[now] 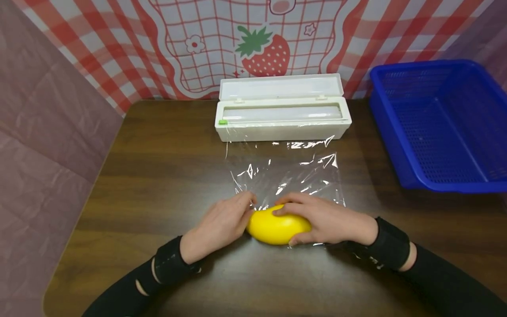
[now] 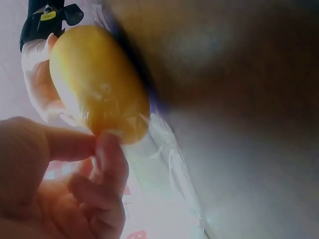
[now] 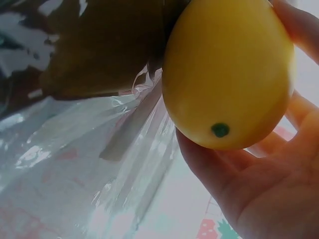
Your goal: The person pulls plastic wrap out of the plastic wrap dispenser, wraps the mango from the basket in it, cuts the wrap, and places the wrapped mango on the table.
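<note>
Slick fruit, clingy film: this one could go sideways

Here's the tabletop (image 1: 130, 211), roomy enough, with a blue basket (image 1: 390, 136) parked at its far right corner, well apart from the action; a wide elbow seems the only way it gets bumped. Centre of the far edge, the white dispenser (image 1: 283, 127) sits lid up. It looks light, so a hard tug could drag the whole box forward!

And look at that plastic film (image 1: 285, 176), running from the dispenser's front toward the near edge, already creased. Pull it unevenly and it may fold onto itself or tear crooked.

Now the right hand (image 1: 325, 219), thumb and fingers curled round the fruit: squeeze too hard on that smooth skin and it might squirt free. The left hand (image 1: 222, 222) pinches at the fruit's left end, on film as far as one can tell; lose that pinch and the wrap could spring loose.

Between them, the yellow fruit (image 1: 279, 226), midway between the side edges, toward the near edge. That rounded shape could roll. Its little green spot (image 3: 220, 130) shows bare.
</note>
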The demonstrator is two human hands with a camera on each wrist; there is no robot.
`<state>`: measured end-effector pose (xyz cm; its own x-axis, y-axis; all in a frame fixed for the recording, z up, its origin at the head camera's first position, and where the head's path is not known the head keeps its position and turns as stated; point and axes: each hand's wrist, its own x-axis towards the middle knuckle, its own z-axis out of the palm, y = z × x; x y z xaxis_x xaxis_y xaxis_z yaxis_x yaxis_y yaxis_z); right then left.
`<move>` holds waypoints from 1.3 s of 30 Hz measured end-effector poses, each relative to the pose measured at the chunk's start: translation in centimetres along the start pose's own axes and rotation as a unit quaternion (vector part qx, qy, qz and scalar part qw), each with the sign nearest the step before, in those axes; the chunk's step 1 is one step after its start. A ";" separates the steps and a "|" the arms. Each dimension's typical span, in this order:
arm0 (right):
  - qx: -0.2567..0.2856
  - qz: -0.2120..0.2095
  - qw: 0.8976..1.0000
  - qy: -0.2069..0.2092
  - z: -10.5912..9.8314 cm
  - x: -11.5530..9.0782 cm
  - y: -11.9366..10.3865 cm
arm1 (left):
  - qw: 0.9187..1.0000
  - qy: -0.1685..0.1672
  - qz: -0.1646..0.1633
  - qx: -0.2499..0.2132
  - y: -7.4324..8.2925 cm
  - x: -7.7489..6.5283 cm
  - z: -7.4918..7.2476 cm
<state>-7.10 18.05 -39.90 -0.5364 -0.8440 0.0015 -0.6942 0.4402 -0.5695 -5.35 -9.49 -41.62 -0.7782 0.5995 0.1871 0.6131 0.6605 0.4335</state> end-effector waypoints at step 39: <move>-0.099 -0.018 0.983 0.152 -1.0 -7.5 0.7 | 0.981 -0.076 0.077 0.162 3.5 -0.9 -1.2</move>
<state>-4.04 25.01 -39.45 -0.6080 -0.7421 0.2821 -0.7789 0.4888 -0.3929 -2.66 -8.27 -39.21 -0.6591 0.7474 0.0833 0.7517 0.6514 0.1027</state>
